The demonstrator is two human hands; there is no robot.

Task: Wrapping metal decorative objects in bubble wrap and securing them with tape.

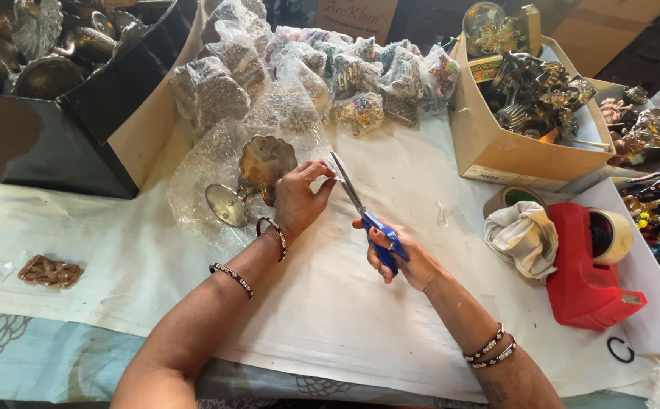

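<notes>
My right hand (403, 258) grips blue-handled scissors (360, 210), their blades pointing up and left toward the sheet of bubble wrap (201, 185). At the blade tips my left hand (297, 198) pinches the edge of that sheet. On the bubble wrap lies a brass stemmed dish (258, 173) on its side, just left of my left hand. Both wrists wear bangles. All of this rests on a white cloth (345, 303) that covers the table.
Behind are several bubble-wrapped items (322, 72), a black box (50, 129) of metal pieces at left, and a cardboard box (512, 155) of brass figurines at right. A red tape dispenser (591, 280) and a crumpled cloth (523, 238) sit right. A small brown ornament (48, 271) lies left.
</notes>
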